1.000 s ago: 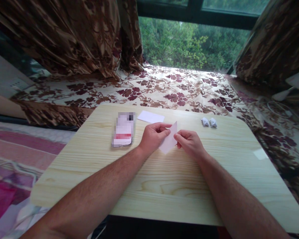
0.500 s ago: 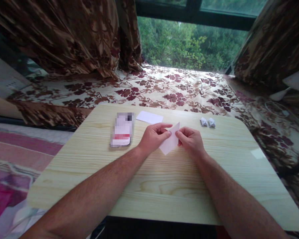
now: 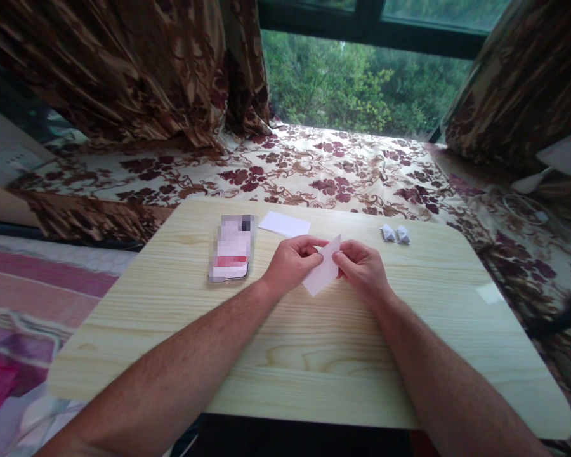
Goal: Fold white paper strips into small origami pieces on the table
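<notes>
A small white sheet of paper (image 3: 322,274) is held up just above the table, tilted with one corner pointing up. My left hand (image 3: 292,261) pinches its left side between thumb and fingers. On the opposite edge, my right hand (image 3: 361,265) grips it the same way, with the thumb on the near face. The fingertips behind the paper are partly hidden, and I cannot tell whether it is folded.
The pale wooden table (image 3: 137,304) carries a pixelated phone-like object (image 3: 231,247) on the left. Beyond my left hand lies white paper (image 3: 285,224). Two small folded white paper pieces (image 3: 394,234) sit at the back right. A flowered cloth (image 3: 333,168) covers the ledge behind.
Both hands keep their hold on the paper, with only a very slight shift of the fingers. The whole view has drifted a little to the left.
</notes>
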The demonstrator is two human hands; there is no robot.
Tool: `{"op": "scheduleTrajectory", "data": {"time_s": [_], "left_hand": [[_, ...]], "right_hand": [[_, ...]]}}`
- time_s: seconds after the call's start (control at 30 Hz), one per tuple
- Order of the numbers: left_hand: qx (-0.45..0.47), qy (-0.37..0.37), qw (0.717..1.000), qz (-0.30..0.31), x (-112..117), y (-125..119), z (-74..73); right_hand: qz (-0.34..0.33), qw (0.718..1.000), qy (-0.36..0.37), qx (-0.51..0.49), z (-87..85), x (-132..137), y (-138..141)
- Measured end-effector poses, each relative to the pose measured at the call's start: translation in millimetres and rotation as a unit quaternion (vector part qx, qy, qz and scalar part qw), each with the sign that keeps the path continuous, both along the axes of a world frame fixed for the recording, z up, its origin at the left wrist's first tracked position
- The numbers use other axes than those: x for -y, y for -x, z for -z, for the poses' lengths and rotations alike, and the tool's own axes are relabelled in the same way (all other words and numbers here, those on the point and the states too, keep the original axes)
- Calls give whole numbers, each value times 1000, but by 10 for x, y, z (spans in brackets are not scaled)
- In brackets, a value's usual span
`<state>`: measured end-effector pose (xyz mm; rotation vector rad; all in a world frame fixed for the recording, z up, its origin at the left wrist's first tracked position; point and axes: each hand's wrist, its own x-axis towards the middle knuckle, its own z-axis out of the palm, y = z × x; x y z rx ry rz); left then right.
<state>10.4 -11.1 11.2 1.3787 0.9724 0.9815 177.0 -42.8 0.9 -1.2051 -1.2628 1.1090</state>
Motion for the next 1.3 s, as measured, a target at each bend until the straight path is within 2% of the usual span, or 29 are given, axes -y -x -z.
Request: {"op": "scheduleTrajectory", "data": {"time_s": [0.33, 0.63, 0.97, 1.3], "left_hand": [[44, 22, 999, 17, -24, 29, 35], [113, 86, 990, 15, -25, 13, 68], [119, 84, 989, 14, -43, 22, 111], [139, 90, 986, 22, -25, 18, 85]], "right_hand": [[-19, 999, -14, -38, -42, 28, -1], [-65, 991, -8, -114, 5, 13, -57], [-73, 990, 12, -124, 20, 5, -71], [-57, 993, 20, -99, -34, 27, -39]]}}
